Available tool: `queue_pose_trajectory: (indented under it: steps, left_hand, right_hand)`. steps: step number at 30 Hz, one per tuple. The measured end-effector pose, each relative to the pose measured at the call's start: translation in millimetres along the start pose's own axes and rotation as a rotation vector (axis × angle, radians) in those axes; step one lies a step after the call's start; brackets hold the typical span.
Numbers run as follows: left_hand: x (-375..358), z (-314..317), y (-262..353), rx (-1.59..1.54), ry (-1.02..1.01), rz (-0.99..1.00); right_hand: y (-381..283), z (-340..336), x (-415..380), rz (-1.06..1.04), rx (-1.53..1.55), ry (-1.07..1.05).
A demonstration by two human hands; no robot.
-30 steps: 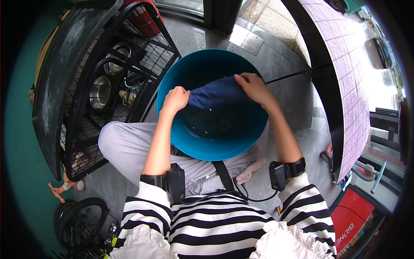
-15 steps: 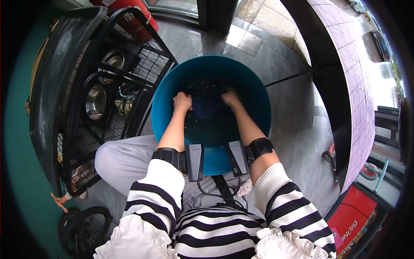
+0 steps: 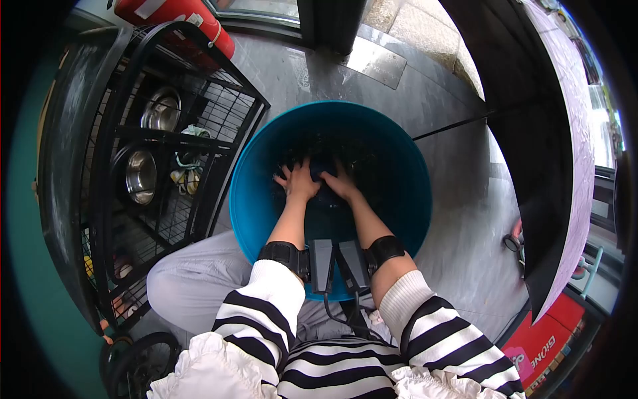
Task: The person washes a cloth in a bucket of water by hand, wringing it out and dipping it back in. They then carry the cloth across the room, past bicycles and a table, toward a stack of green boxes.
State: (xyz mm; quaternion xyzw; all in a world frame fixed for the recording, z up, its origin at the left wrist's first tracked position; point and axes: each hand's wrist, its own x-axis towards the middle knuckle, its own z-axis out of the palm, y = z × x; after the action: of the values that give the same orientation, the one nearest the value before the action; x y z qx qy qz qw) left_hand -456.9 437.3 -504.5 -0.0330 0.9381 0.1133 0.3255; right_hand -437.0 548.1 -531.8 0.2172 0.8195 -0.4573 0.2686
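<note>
A large teal tub (image 3: 247, 193) stands between my legs with dark water in it. Inside, my left hand (image 3: 299, 182) has its fingers spread, palm down, at the left of a dark blue cloth-like bundle (image 3: 323, 167). On the right side of that bundle is my right hand (image 3: 341, 183), thumb held apart and fingers stretched forward, their tips dim in the water. Both hands touch or nearly touch the bundle; its full shape is hidden by water and shadow. Each forearm wears a black strap with a grey box.
To the left stands a black wire rack (image 3: 113, 166) with metal bowls (image 3: 141, 176). Behind it is a red cylinder (image 3: 179, 30). An open umbrella (image 3: 558, 153) with a dark inside fills the right, its shaft reaching toward the tub. A red box (image 3: 545, 339) sits at lower right.
Both hands have come closer together. The left went from a closed grip to spread fingers, and the right moved inward and opened out. The view has shifted slightly.
</note>
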Motion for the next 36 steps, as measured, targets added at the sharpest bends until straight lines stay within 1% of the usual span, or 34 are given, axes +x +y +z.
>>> queue_pose_trajectory:
  steps: [1, 3, 4, 6, 7, 9, 10, 12, 13, 15, 16, 18, 19, 21, 22, 24, 25, 27, 28, 30, 31, 33, 34, 36]
  left_hand:
    - [3.7, -0.1, 0.6, 0.004, -0.001, 0.002]
    - [9.3, 2.8, 4.4, -0.343, -0.066, -0.090]
    - [14.9, 10.9, 1.2, -0.344, -0.068, -0.089]
    - [27.1, 33.0, -9.1, -0.694, 0.007, 0.039]
    - [27.6, 37.0, -10.1, -0.693, 0.005, 0.041]
    - [23.0, 41.9, -10.3, -1.003, -0.083, -0.083]
    - [17.5, 43.0, -7.2, -1.001, -0.087, -0.085]
    - [6.2, 44.9, 0.6, -0.779, 0.068, -0.275]
    - [5.7, 47.0, -1.3, -0.778, 0.066, -0.277]
    - [5.5, 48.7, -4.7, -0.692, 0.050, -0.189]
    - [5.4, 48.7, -5.3, -0.688, 0.048, -0.189]
    - [2.7, 45.9, -2.1, -0.565, -0.002, -0.249]
    - [0.3, 42.7, 2.2, -0.566, -0.005, -0.248]
    - [-5.3, 37.7, 9.1, -0.581, 0.058, -0.235]
    - [-1.9, 42.8, 6.4, -0.582, 0.057, -0.236]
    - [8.1, 47.6, -1.6, -0.449, -0.062, -0.080]
    - [9.5, 44.8, -3.5, -0.446, -0.062, -0.081]
    - [10.6, 34.9, -5.4, -0.276, -0.203, 0.041]
    - [12.4, 29.8, -4.9, -0.274, -0.201, 0.040]
    - [14.0, 22.4, -5.3, -0.247, -0.253, -0.016]
    - [15.8, 26.7, -9.3, -0.246, -0.252, -0.015]
    - [23.5, 38.0, -15.3, -0.521, -0.049, -0.062]
    - [18.3, 31.5, -10.1, -0.521, -0.047, -0.055]
    - [5.0, 23.8, -0.5, -1.161, -0.044, -0.244]
  right_hand:
    - [2.7, 4.2, 4.3, 0.001, 0.004, 0.002]
    - [9.5, 11.4, 11.0, 0.110, 0.232, -0.019]
    - [14.7, 14.8, 14.5, 0.112, 0.231, -0.017]
    - [22.2, 20.5, 19.9, 0.236, 0.587, -0.248]
    - [13.2, 17.3, 12.7, 0.237, 0.588, -0.246]
    - [-1.6, 14.7, -0.5, 0.454, 1.097, -0.374]
    - [1.1, 21.5, 2.4, 0.458, 1.099, -0.373]
    - [13.9, 39.1, 12.3, 0.326, 0.745, -0.068]
    - [21.9, 45.9, 17.5, 0.328, 0.746, -0.069]
    - [28.6, 54.4, 21.5, 0.398, 0.268, 0.153]
    - [28.0, 55.7, 19.7, 0.400, 0.271, 0.152]
    - [23.0, 52.2, 13.3, 0.449, 0.212, 0.270]
    - [18.1, 46.7, 11.0, 0.451, 0.210, 0.272]
    - [12.3, 36.6, 8.3, 0.377, 0.004, 0.145]
    - [19.9, 39.3, 11.6, 0.378, 0.002, 0.145]
    - [33.1, 44.0, 18.1, 0.189, 0.009, 0.129]
    - [36.5, 39.3, 21.4, 0.189, 0.010, 0.128]
    - [39.0, 23.6, 31.3, -0.031, -0.276, -0.172]
    - [24.8, 10.6, 26.2, -0.033, -0.275, -0.173]
    - [2.0, -11.8, 14.0, 0.106, -0.394, -0.185]
    - [6.0, -10.7, 14.4, 0.105, -0.393, -0.184]
    - [17.6, -6.0, 19.8, 0.196, -0.217, 0.012]
    - [19.9, -1.3, 20.4, 0.195, -0.216, 0.019]
    - [22.2, 18.3, 18.9, 0.292, -0.017, 0.271]
